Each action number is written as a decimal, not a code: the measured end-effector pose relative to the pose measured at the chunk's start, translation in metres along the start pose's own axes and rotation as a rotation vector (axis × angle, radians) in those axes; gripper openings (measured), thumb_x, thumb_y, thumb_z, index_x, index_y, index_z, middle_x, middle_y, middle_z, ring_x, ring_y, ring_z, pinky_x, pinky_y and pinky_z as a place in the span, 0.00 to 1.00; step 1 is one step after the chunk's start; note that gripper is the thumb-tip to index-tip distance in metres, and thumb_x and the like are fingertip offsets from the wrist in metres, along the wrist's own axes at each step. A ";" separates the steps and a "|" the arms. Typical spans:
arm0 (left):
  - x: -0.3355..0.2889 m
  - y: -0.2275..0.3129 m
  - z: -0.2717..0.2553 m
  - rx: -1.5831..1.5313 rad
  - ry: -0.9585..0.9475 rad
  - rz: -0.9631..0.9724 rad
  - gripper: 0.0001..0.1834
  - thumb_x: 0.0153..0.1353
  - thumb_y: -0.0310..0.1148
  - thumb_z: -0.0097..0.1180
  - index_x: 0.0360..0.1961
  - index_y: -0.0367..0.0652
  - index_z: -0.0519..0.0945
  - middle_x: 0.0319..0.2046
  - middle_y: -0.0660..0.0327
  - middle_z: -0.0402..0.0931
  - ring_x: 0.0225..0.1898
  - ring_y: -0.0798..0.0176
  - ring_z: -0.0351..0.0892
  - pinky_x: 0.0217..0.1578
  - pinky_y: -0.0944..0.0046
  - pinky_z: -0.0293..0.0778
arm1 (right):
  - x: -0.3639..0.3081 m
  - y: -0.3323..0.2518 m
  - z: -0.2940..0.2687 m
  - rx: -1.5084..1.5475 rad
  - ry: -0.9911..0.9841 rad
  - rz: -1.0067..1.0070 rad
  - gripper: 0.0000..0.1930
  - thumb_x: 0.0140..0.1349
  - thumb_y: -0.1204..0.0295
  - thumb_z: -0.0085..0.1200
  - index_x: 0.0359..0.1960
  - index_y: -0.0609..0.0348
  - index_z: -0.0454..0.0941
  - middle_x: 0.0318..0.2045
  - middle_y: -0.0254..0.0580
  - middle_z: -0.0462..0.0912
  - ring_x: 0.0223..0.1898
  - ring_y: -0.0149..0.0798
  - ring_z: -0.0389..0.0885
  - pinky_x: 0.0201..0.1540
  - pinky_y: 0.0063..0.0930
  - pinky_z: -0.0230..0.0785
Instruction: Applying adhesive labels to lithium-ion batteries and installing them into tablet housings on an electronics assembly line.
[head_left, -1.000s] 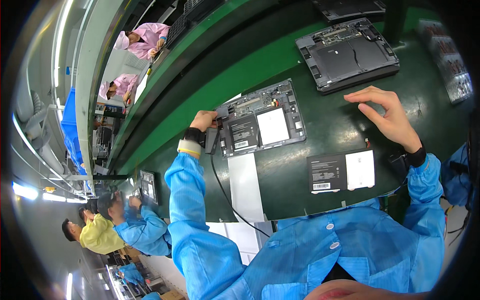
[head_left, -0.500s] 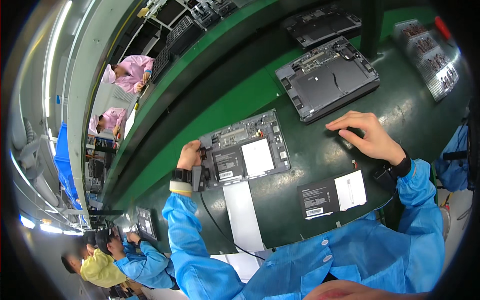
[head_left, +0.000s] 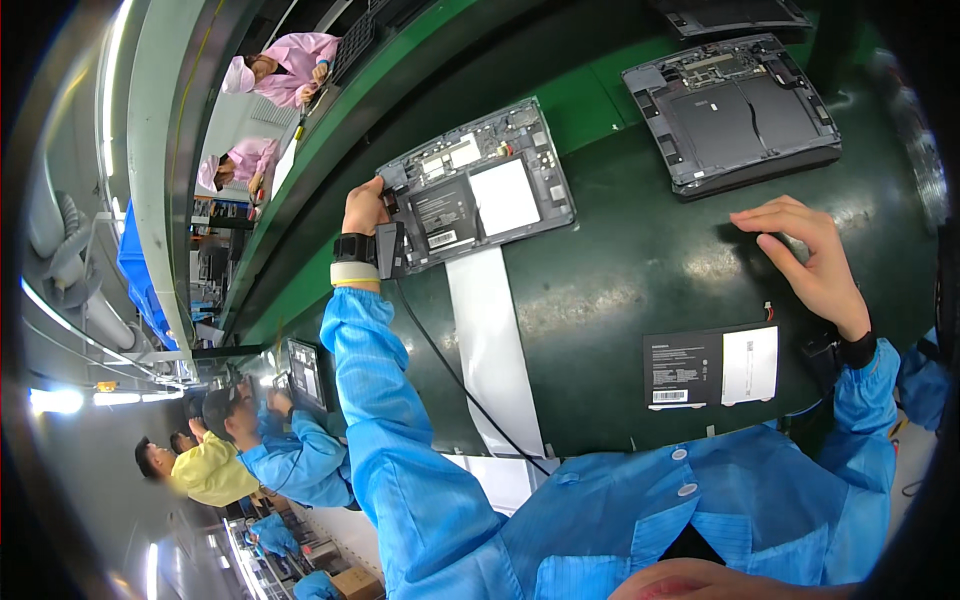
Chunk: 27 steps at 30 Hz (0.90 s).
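My left hand [head_left: 366, 208] is closed on the left edge of an opened tablet-like device housing [head_left: 555, 170]. Inside it show circuit boards along the far side and a flat battery pack [head_left: 445, 212], half black and half white. My right hand [head_left: 808, 262] hovers over the bench at the right, holding nothing, its thumb apart from the fingers. Below and left of that hand lies a second black-and-white battery pack [head_left: 688, 365] with a short wired plug. Beyond the right hand sits a stack of similar opened housings [head_left: 735, 115].
A white strip [head_left: 490, 330] runs from under the held housing to the near edge of the green bench [head_left: 590, 370]. A black cable [head_left: 440, 360] trails from my left wrist. Another housing [head_left: 735, 15] lies at the back. Co-workers [head_left: 285, 65] sit across and at left.
My left hand and the housing have moved away from me and leftward over the bench. The whole view has shifted slightly. My right hand stays open over the bench.
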<state>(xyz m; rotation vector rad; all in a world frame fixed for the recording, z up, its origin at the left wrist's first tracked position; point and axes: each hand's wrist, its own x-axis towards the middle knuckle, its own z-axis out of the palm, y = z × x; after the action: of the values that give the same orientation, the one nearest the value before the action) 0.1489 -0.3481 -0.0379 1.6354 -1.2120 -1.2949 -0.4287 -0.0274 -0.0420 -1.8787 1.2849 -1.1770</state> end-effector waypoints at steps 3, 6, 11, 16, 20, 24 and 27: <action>0.002 -0.005 0.015 -0.134 0.016 -0.020 0.15 0.78 0.36 0.53 0.48 0.31 0.82 0.39 0.57 0.84 0.36 0.62 0.83 0.38 0.60 0.79 | 0.000 0.000 0.000 -0.033 -0.015 0.025 0.13 0.64 0.83 0.58 0.49 0.63 0.87 0.49 0.47 0.90 0.50 0.47 0.86 0.53 0.37 0.77; 0.014 0.009 -0.015 0.159 0.249 0.036 0.14 0.77 0.34 0.55 0.48 0.31 0.81 0.43 0.54 0.85 0.40 0.57 0.84 0.44 0.56 0.80 | -0.001 -0.002 0.000 -0.033 -0.019 0.023 0.13 0.64 0.83 0.58 0.49 0.64 0.87 0.48 0.47 0.90 0.49 0.48 0.87 0.53 0.37 0.77; 0.056 -0.007 -0.073 0.175 0.373 0.212 0.22 0.72 0.46 0.63 0.29 0.38 0.80 0.21 0.58 0.80 0.15 0.69 0.67 0.16 0.64 0.59 | 0.001 0.000 -0.001 -0.017 -0.029 0.014 0.13 0.62 0.83 0.59 0.48 0.65 0.87 0.47 0.47 0.90 0.47 0.49 0.87 0.51 0.37 0.77; 0.114 -0.025 -0.119 0.749 0.330 0.294 0.27 0.78 0.51 0.51 0.33 0.36 0.83 0.19 0.58 0.78 0.15 0.67 0.71 0.17 0.62 0.62 | 0.003 0.005 0.001 0.005 -0.030 0.057 0.12 0.61 0.84 0.58 0.46 0.66 0.87 0.45 0.49 0.90 0.44 0.50 0.87 0.49 0.38 0.78; 0.136 -0.013 -0.113 1.238 0.222 0.622 0.29 0.79 0.54 0.50 0.39 0.36 0.87 0.17 0.59 0.76 0.17 0.65 0.74 0.21 0.58 0.67 | -0.002 0.005 -0.005 -0.009 -0.034 0.076 0.11 0.61 0.83 0.58 0.45 0.66 0.87 0.45 0.50 0.90 0.44 0.51 0.87 0.48 0.38 0.78; 0.160 -0.037 -0.104 0.932 0.362 0.094 0.27 0.79 0.51 0.48 0.40 0.36 0.86 0.23 0.53 0.82 0.26 0.55 0.82 0.30 0.52 0.74 | 0.010 0.007 0.008 -0.026 -0.096 0.137 0.11 0.61 0.83 0.59 0.44 0.66 0.87 0.45 0.50 0.90 0.42 0.52 0.86 0.47 0.39 0.77; 0.169 -0.028 -0.139 1.411 0.347 0.308 0.26 0.79 0.50 0.47 0.41 0.37 0.86 0.32 0.47 0.86 0.37 0.47 0.86 0.38 0.46 0.77 | 0.001 0.006 -0.001 -0.006 -0.081 0.118 0.11 0.61 0.83 0.60 0.44 0.66 0.87 0.45 0.49 0.90 0.41 0.51 0.86 0.48 0.38 0.76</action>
<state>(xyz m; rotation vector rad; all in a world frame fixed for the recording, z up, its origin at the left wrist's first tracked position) 0.2999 -0.5034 -0.0804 2.2275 -2.1999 0.2588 -0.4318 -0.0308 -0.0459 -1.8091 1.3368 -1.0271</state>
